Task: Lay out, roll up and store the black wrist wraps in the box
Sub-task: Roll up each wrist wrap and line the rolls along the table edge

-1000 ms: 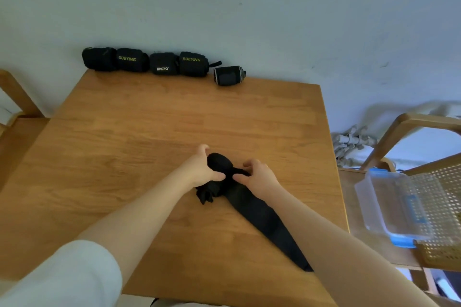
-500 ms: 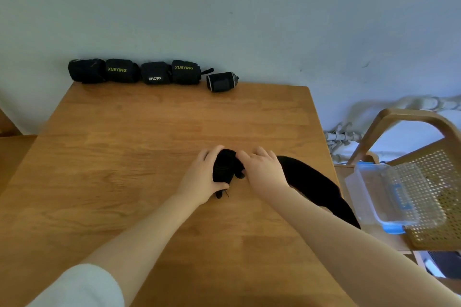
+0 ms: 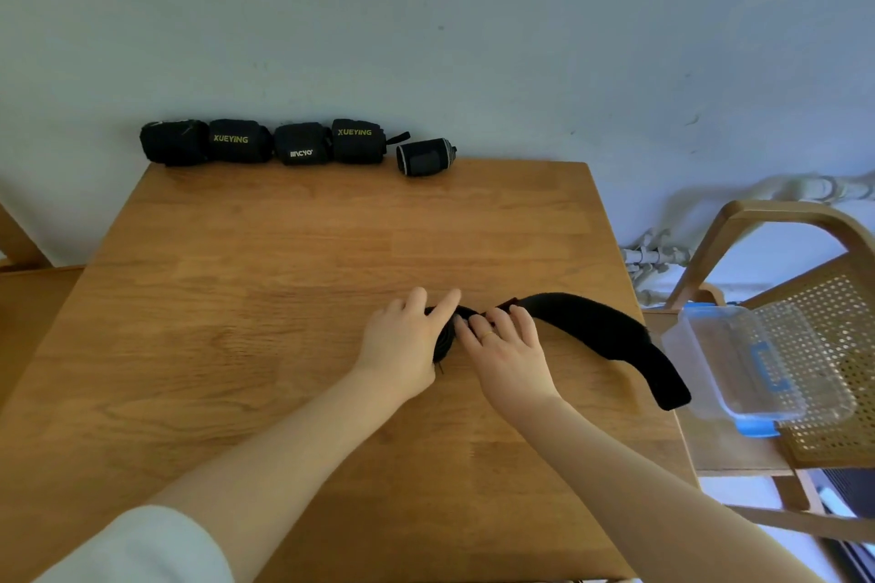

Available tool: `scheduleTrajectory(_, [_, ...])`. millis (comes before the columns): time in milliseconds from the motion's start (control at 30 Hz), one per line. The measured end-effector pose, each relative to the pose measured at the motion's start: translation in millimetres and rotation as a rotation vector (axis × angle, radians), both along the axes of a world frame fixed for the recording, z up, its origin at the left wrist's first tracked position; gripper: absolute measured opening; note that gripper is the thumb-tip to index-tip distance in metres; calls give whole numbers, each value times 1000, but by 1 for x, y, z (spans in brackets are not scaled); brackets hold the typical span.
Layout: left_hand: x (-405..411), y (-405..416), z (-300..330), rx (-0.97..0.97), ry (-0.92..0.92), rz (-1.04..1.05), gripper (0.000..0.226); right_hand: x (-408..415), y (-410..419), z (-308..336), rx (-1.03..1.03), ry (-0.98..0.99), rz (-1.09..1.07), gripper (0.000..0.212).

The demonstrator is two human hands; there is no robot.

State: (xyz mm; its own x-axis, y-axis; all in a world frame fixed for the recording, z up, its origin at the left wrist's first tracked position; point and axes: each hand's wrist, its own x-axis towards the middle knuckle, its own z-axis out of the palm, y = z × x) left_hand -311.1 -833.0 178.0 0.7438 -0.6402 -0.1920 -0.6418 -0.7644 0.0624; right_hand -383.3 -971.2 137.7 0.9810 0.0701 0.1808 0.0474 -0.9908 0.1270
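The rolled end of a black wrist wrap (image 3: 611, 336) is held between the left hand (image 3: 402, 346) and the right hand (image 3: 506, 355), fingers curled round it, near the middle of the wooden table (image 3: 284, 298). The loose tail is trailed rightward past the table edge. Five rolled wraps (image 3: 293, 144) are lined along the far edge. A clear plastic box (image 3: 757, 365) is seated on a chair (image 3: 805, 251) beside the table.

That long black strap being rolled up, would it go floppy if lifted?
Probably floppy: the black wrist wrap curves limply across the table. It likely unrolls if released, since both hands grip the coil. It seems light.
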Motion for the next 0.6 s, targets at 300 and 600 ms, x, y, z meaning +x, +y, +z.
scheduleTrajectory(300, [-1,0,1,22,16,40,58,-8,-32,1,-30,-61,144,41])
scheduleTrajectory(600, [6,3,4,29,59,135,54,-13,-10,-3,30,-30,73,53])
